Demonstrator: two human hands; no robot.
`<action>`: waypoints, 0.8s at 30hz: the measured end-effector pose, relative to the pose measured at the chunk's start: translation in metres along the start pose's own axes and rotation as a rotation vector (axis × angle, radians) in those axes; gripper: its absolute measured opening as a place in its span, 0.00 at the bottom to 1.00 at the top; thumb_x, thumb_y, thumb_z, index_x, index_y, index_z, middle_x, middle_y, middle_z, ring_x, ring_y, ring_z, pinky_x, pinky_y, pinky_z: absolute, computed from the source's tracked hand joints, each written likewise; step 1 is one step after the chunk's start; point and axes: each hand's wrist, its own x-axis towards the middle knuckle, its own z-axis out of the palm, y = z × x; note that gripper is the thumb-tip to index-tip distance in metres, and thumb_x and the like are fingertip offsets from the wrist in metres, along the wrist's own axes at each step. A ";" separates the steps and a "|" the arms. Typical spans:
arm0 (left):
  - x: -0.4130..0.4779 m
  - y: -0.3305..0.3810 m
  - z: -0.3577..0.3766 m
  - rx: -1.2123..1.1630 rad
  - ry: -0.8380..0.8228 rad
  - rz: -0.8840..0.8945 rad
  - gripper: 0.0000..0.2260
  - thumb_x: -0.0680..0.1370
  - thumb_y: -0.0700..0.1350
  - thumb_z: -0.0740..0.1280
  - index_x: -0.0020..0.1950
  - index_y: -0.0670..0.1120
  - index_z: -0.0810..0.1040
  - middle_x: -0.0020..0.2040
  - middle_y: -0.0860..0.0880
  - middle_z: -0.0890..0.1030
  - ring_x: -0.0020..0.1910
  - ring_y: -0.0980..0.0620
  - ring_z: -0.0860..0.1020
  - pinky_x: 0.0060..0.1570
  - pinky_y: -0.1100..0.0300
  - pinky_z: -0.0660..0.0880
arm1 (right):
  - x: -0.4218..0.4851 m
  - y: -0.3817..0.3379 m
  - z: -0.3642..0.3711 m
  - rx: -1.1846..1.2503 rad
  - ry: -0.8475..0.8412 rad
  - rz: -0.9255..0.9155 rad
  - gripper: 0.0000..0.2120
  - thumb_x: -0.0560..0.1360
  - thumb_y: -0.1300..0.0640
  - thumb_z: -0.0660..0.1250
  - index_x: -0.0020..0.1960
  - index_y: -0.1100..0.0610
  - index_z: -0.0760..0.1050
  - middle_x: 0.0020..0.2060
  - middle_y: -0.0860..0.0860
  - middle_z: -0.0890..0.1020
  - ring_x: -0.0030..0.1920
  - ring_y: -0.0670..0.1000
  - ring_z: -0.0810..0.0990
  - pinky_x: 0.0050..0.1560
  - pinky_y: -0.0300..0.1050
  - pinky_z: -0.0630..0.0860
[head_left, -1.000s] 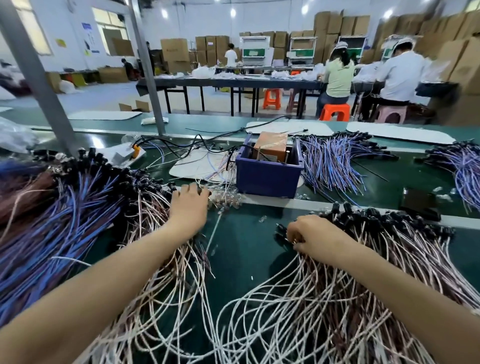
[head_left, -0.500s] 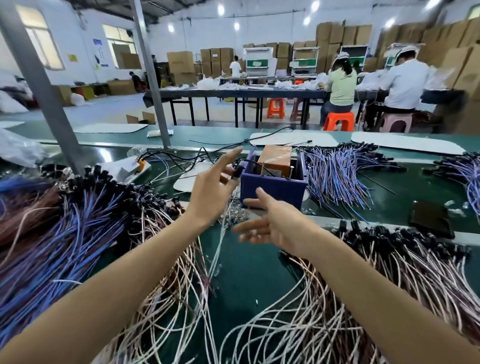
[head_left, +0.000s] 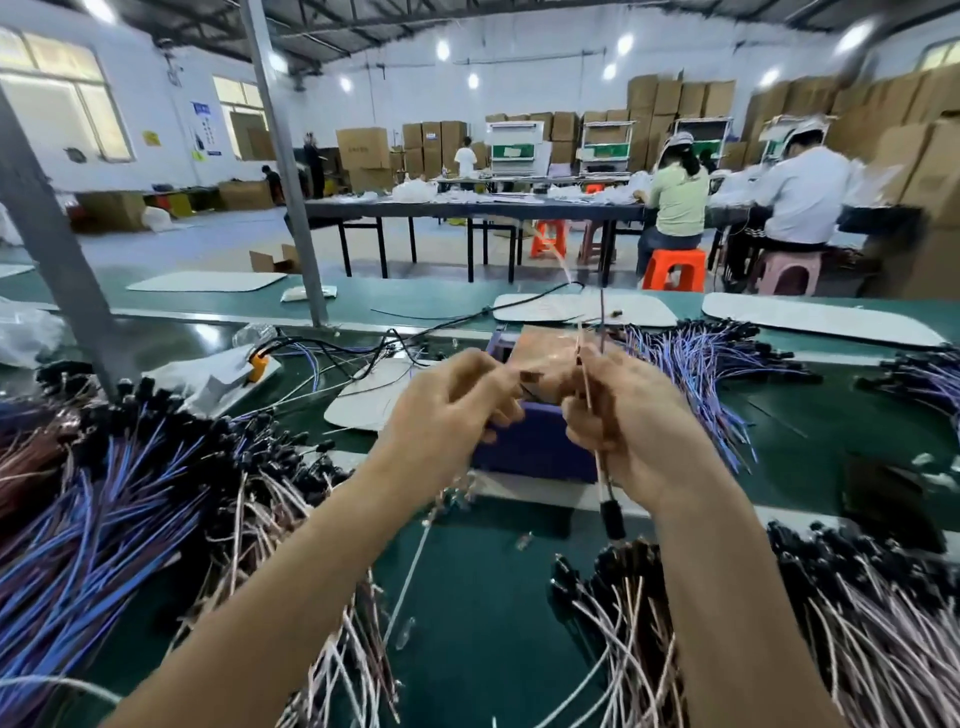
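Both hands are raised together above the green bench (head_left: 483, 613), in front of a blue bin (head_left: 535, 452). My right hand (head_left: 623, 415) grips a thin pinkish wire (head_left: 602, 467) that runs upright through its fingers, with a black connector (head_left: 612, 517) hanging below the wrist. My left hand (head_left: 447, 415) has its fingers curled and its fingertips meet the right hand; what it pinches is too small to make out. Heaps of the same pinkish wires with black ends lie at lower right (head_left: 857, 623) and lower left (head_left: 270, 519).
A large pile of blue and purple wires (head_left: 88, 545) fills the left side, another (head_left: 711, 374) lies behind the bin. A cardboard box (head_left: 540, 348) sits in the bin. White pads (head_left: 582, 309) lie at the back. A grey post (head_left: 52, 244) stands left. People work at distant tables.
Both hands left the wire piles on the bench, rose and came together. The right hand now holds a wire it lifted, and the view has tilted upward.
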 end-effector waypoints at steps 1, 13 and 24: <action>0.013 -0.007 0.008 0.007 0.043 -0.114 0.08 0.80 0.50 0.62 0.47 0.48 0.78 0.43 0.51 0.84 0.46 0.51 0.81 0.49 0.57 0.77 | 0.001 0.001 -0.006 -0.045 0.005 0.028 0.10 0.82 0.58 0.56 0.54 0.62 0.73 0.28 0.52 0.80 0.22 0.46 0.62 0.21 0.35 0.56; 0.067 -0.038 0.071 -0.512 -0.012 -0.217 0.08 0.81 0.36 0.60 0.50 0.41 0.79 0.34 0.51 0.80 0.26 0.56 0.74 0.23 0.65 0.69 | 0.022 0.019 -0.037 -0.454 0.016 0.291 0.21 0.83 0.52 0.56 0.36 0.61 0.75 0.21 0.48 0.61 0.19 0.44 0.55 0.19 0.32 0.52; 0.084 -0.070 0.030 -0.852 0.430 -0.375 0.06 0.78 0.43 0.65 0.44 0.46 0.81 0.34 0.53 0.83 0.29 0.59 0.77 0.31 0.66 0.77 | 0.029 0.035 -0.039 -0.612 -0.038 0.307 0.12 0.81 0.60 0.59 0.49 0.63 0.80 0.25 0.50 0.75 0.21 0.43 0.62 0.21 0.33 0.59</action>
